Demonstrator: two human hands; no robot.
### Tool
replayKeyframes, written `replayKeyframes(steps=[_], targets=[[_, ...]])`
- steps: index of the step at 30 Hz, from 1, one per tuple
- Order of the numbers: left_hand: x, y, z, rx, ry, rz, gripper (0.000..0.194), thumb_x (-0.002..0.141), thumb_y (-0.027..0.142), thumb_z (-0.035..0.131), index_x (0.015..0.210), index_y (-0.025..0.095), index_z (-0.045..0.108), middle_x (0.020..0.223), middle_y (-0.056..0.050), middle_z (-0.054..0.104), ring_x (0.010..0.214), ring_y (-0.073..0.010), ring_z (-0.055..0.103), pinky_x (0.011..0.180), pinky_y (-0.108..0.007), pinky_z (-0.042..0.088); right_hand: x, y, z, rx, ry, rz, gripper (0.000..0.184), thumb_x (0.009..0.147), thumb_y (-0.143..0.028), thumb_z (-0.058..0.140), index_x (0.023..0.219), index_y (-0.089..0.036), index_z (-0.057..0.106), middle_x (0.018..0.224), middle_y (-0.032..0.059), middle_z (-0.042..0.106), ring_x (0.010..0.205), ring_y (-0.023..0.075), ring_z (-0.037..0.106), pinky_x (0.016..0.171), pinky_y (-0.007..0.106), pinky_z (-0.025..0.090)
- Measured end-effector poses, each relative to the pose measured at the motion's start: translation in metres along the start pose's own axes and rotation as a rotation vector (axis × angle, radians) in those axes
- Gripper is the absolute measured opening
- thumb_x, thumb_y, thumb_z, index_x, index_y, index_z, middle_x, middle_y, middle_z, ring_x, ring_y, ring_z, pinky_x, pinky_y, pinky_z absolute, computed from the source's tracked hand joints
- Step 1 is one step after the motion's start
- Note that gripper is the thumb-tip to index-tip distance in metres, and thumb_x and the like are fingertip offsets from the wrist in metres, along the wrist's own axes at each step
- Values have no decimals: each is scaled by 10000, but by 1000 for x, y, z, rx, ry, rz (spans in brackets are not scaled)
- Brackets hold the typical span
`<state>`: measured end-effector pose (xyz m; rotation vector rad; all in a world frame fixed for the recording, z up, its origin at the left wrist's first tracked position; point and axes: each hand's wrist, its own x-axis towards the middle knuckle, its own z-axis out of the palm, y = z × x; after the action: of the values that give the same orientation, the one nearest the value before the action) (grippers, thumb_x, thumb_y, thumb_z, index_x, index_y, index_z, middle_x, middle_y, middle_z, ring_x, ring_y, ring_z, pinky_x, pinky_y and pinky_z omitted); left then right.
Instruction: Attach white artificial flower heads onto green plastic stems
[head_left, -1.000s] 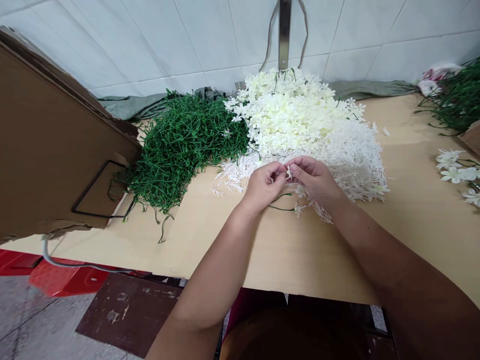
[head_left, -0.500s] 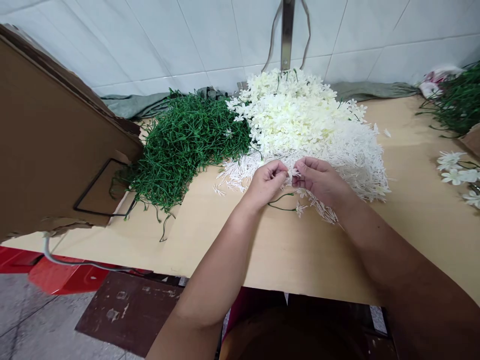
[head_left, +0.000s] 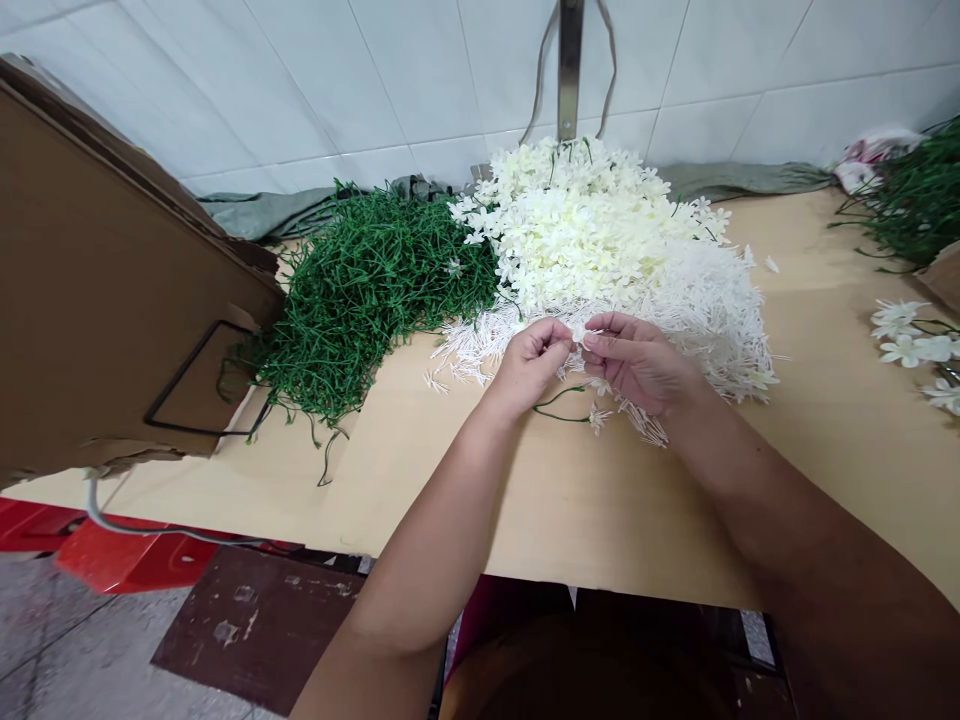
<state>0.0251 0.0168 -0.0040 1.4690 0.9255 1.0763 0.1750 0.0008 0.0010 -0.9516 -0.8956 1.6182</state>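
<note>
Between my fingertips is a small white artificial flower [head_left: 578, 336]. My left hand [head_left: 534, 365] pinches it from one side, and my right hand [head_left: 634, 358] pinches it from the other. Both hands are closed, just in front of a heap of thin white sprigs [head_left: 712, 315]. Behind these lies a pile of cream-white artificial blossoms [head_left: 585, 235]. A green stem [head_left: 559, 412] with a white sprig at its end rests on the table below my hands. To the left spreads a heap of green plastic stems [head_left: 382, 270].
A large cardboard box [head_left: 112, 270] with a black wire frame [head_left: 187, 375] stands at the left of the wooden table [head_left: 442, 480]. At the right edge are finished-looking white flowers [head_left: 911, 345] and more green stems [head_left: 919, 200]. A tiled wall [head_left: 420, 70] closes off the back.
My hands stay in nearly the same place. White petals now show more flatly between my fingertips, where a narrower white tuft showed before. The view has shifted slightly.
</note>
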Motion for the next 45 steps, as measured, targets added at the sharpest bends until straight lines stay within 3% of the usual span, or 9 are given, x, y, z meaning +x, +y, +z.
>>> replayKeyframes(steps=[6,13,17,22,28,33,35,40,45], targets=[[-1,0,-6,-28,-11,-9,85,702,178,544,633,165,495,576,55,467,558,-67,381,581,-224,335,-6,-7,0,-139,-75,-27,403,563,-388,842,854,-200,636,663,-46,586,601,76,526,598,252,452],[-3,3,-11,-73,-181,-4,105,702,236,586,662,156,530,580,47,502,549,-63,417,600,-230,371,-3,-3,-6,-124,-145,28,342,586,-400,833,786,-193,649,679,-33,607,614,76,538,608,244,445],[-3,2,-11,-38,-162,1,88,710,227,588,692,157,539,579,53,486,545,-61,408,584,-225,351,0,0,-7,-148,-162,7,313,582,-369,842,715,-185,627,625,-45,582,571,64,506,587,235,420],[-4,1,-10,-3,-99,31,154,723,289,625,731,154,552,630,39,504,585,-69,423,598,-231,355,-1,0,-4,-122,-88,-63,370,513,-400,867,679,-190,612,599,-47,559,565,69,482,576,234,406],[-6,5,-3,28,-14,141,290,700,394,701,756,168,529,681,25,532,614,-77,463,573,-223,368,-1,0,-2,-68,-120,-121,342,530,-394,859,666,-212,602,644,-43,544,620,89,492,643,258,441],[-8,6,-4,134,19,173,276,716,393,690,740,166,535,682,21,536,598,-70,449,555,-219,360,-1,0,-3,-43,-138,-113,316,537,-379,859,670,-213,624,663,-39,554,631,86,491,657,258,442],[-9,8,-8,186,-52,127,255,721,374,683,729,161,544,683,20,536,579,-65,427,544,-220,347,-1,-1,-4,-63,-133,-107,313,542,-383,856,707,-215,650,672,-38,559,624,85,490,642,258,439],[-12,8,-21,371,-413,-32,274,599,299,778,761,143,620,801,-20,610,727,-105,534,680,-251,427,-2,-8,-11,-108,-112,-103,328,522,-368,869,720,-203,666,699,-39,559,614,72,500,620,244,427],[-9,-3,-26,466,-455,-177,134,734,263,630,760,134,656,753,-29,646,719,-124,582,709,-273,447,-5,-10,-10,-125,-168,-84,336,533,-387,862,686,-190,637,678,-41,550,611,73,509,631,251,427]])
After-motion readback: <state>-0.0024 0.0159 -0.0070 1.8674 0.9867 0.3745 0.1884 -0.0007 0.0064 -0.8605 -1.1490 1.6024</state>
